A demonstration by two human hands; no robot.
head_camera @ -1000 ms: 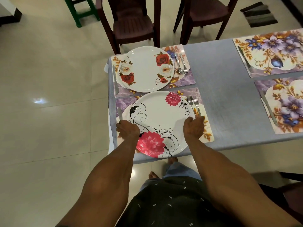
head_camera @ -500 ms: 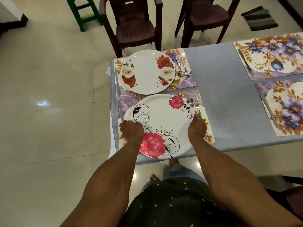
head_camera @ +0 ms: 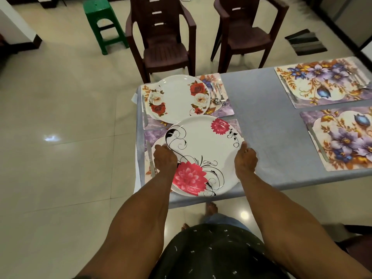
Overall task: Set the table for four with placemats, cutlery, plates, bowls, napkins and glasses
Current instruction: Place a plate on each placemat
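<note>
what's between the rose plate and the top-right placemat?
Head view: the rose plate has a spoon and fork beside it on its mat, then only bare grey tablecloth up to the top-right placemat.

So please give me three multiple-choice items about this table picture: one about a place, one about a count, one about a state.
1. Where does the rose plate lie?
A. on the placemat farther from the person
B. on a chair
C. on the floor

2. How many plates are in view?
A. four
B. two
C. none

3. How is the pink-flower plate held?
A. by one hand only
B. by nobody
C. by both hands at its edges

Answers:
1 A, it rests on the far placemat.
2 B, only these two show.
3 C, the left hand and the right hand grip opposite edges.
</note>
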